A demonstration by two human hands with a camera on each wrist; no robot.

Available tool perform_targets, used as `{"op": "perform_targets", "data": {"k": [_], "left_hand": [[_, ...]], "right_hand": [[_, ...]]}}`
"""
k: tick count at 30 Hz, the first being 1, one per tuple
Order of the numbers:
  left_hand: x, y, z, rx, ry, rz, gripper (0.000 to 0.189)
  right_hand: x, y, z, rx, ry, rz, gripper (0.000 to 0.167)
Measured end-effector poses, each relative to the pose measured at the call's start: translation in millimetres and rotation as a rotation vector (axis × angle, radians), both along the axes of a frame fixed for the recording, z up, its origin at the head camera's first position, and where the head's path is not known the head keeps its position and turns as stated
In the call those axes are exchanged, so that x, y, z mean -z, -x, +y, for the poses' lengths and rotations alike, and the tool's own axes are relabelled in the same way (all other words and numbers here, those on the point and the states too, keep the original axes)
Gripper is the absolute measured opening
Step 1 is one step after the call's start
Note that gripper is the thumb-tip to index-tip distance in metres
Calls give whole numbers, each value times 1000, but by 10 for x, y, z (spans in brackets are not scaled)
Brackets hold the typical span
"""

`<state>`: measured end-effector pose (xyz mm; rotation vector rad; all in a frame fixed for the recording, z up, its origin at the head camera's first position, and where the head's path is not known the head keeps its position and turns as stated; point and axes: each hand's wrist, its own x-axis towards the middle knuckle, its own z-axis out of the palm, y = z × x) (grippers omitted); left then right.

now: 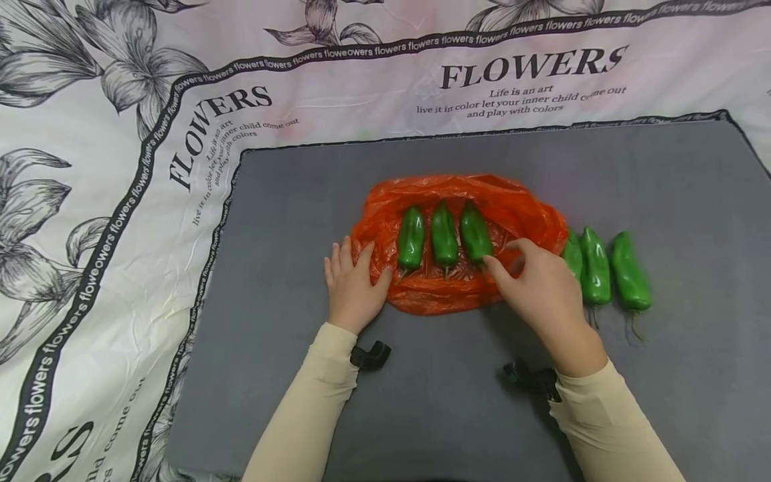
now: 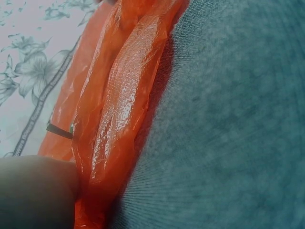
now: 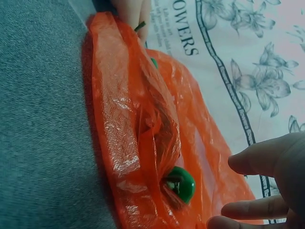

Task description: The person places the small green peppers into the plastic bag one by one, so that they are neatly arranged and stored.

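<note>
A red-orange plastic bag (image 1: pixel 427 301) lies spread with three green peppers (image 1: pixel 444 234) side by side in it, tips away from me. At the bag's left edge my left hand (image 1: pixel 355 284) rests with its fingers spread, the thumb against the plastic. My right hand (image 1: pixel 545 298) is over the bag's right side, thumb by the stem end of the rightmost of these peppers (image 1: pixel 476 233). In the right wrist view the fingers (image 3: pixel 257 160) are parted, with a gap to the shiny green pepper (image 3: pixel 181 185). The left wrist view shows mostly the bag's folds (image 2: pixel 124 100).
Right of the bag lie more green peppers (image 1: pixel 630 271), one partly behind my right hand. The grey table top (image 1: pixel 289 201) is edged by a white cloth (image 1: pixel 337 107) printed with flowers and lettering. Dark wrist mounts (image 1: pixel 370 356) sit at both sleeves.
</note>
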<state>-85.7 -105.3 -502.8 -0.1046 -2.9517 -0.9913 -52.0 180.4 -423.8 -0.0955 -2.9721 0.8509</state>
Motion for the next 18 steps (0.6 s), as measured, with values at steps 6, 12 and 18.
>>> {"op": "perform_targets", "data": {"k": [6, 12, 18], "left_hand": [[-1, 5, 3, 5, 7, -8, 62], [-9, 5, 10, 2, 6, -10, 62], [-11, 1, 0, -3, 13, -18, 62]], "right_hand": [[39, -82, 65, 19, 15, -27, 53], [53, -138, 153, 55, 43, -26, 49], [71, -185, 263, 131, 75, -8, 33]]}}
